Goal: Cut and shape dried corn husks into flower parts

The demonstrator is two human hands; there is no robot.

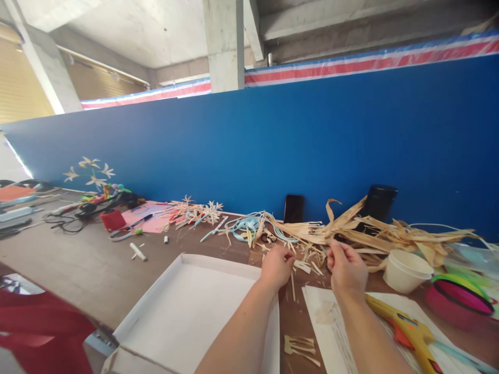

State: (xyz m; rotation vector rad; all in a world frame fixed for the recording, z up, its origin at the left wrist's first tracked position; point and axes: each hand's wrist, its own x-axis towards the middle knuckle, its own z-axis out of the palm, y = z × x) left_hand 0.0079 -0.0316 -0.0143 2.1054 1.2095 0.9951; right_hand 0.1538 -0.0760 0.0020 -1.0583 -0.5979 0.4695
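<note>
My left hand (277,266) is closed in a pinch above the right edge of a shallow white box (187,311); whatever sits between its fingertips is too small to make out. My right hand (348,267) is also closed, thumb and forefinger together, in front of a pile of dried husk strips (315,234). Its fingertips overlap the pile in view, and I cannot tell whether they grip a strip. Small pale cut scraps (302,266) lie on the table between the hands. Under my right forearm are white paper (322,311) and a yellow glue gun (405,324).
A cream cup (407,271) and a pink bowl (456,301) stand at right. A black phone (293,209) leans on the blue partition (234,150). Husk flowers (210,212), scissors (127,232) and a red spool (113,219) lie leftward. Someone's red garment (42,332) shows lower left.
</note>
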